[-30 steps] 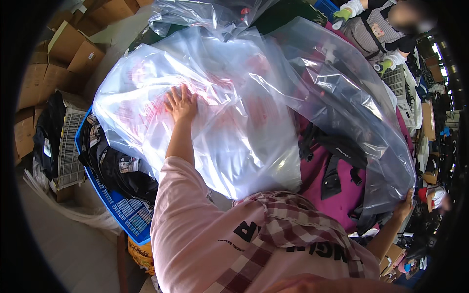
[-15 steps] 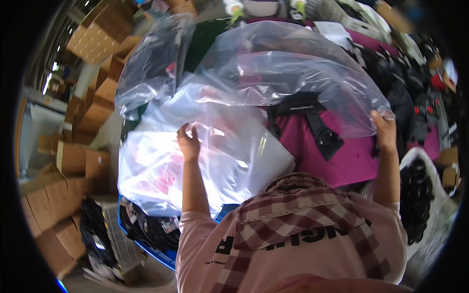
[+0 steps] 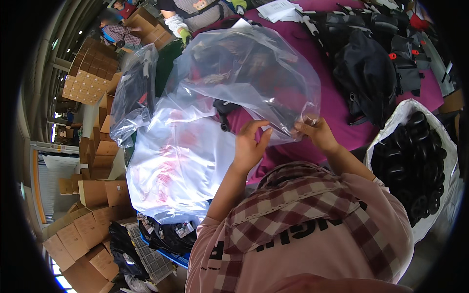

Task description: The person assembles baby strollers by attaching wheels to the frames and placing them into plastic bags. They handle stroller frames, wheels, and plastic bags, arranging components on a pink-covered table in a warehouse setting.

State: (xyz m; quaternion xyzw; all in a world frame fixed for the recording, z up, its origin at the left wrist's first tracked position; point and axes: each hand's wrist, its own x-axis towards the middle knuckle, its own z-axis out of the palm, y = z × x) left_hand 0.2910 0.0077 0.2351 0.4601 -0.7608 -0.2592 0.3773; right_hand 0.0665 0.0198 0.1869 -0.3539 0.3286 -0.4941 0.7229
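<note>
A large clear plastic bag is spread across the purple-covered table in front of me. My right hand pinches the near right edge of this bag. Close beside it, my left hand has thumb and fingers apart by the bag's near edge, and nothing shows in its grip. To the left lies a stack of clear plastic bags with red print. Part of a black item shows between the bag and the stack; the rest is hidden.
Another clear bag with a dark item inside sits at the table's left edge. Black bags lie at right, above a white sack of black round parts. Cardboard boxes stand at left. Across the table is a person's gloved hand.
My right hand has come inward to the left with the bag's edge. My left hand has left the bag stack and moved right, near the right hand. The view has shifted too.
</note>
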